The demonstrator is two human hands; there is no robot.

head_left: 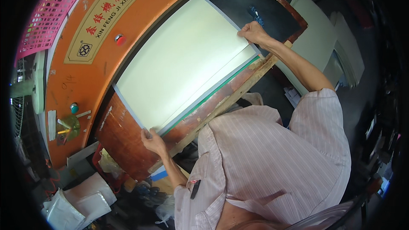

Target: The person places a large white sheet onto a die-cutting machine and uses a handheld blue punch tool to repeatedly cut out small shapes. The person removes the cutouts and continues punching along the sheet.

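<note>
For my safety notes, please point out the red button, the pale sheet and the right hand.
Red button (121, 40), head view: on its cap.
Pale sheet (183, 55), head view: on its broad middle.
Right hand (254, 33), head view: on its back.

red and black lettering (107, 8) on gold nameplate (96, 42), handwritten marks (67, 82) on orange panel (91, 86)

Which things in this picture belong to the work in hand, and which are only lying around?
Seemingly in the work:
pale sheet, with the left hand and right hand at its edges
reddish-brown board, partly under the sheet

Apparently just lying about:
pink basket
silvery-white bags
blue bundle
</note>
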